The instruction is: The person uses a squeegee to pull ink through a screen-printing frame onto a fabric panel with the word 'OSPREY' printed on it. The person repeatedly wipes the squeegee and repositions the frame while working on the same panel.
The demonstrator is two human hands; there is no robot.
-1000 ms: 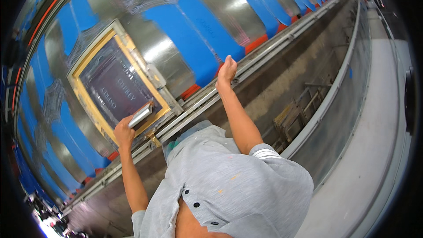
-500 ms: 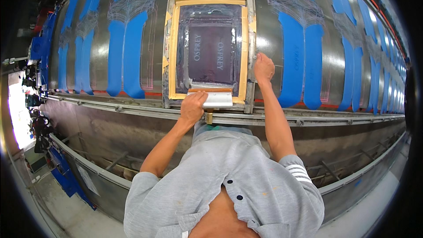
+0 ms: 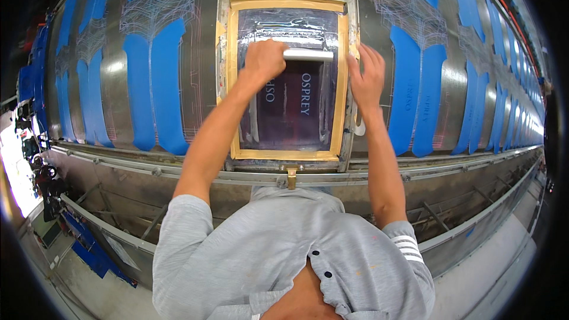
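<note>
A screen-printing frame (image 3: pixel 221 47) with yellow tape along its inner edges lies flat in front of me, its dark mesh (image 3: pixel 290 127) carrying pale lettering. Wrapped round the left end of a squeegee (image 3: pixel 309 55), my left hand (image 3: pixel 265 59) has it across the upper part of the mesh. Wet, shiny streaks show just beyond the blade. At the frame's right side, my right hand (image 3: pixel 368 76) has its fingers stretched and thumb apart, close to or touching the rim, with nothing seen in it.
Blue cut fabric pieces (image 3: pixel 141 92) lie in pairs along the long grey table (image 3: pixel 101 83), among drawn outlines. A metal rail (image 3: pixel 178 170) runs along its near edge, with a brass-coloured bracket (image 3: pixel 291 179) below the frame. Another railing (image 3: pixel 101 225) stands nearer me.
My left hand has carried the squeegee from the frame's near end to its far part. The right hand has gone from a closed fist to stretched fingers beside the frame.
</note>
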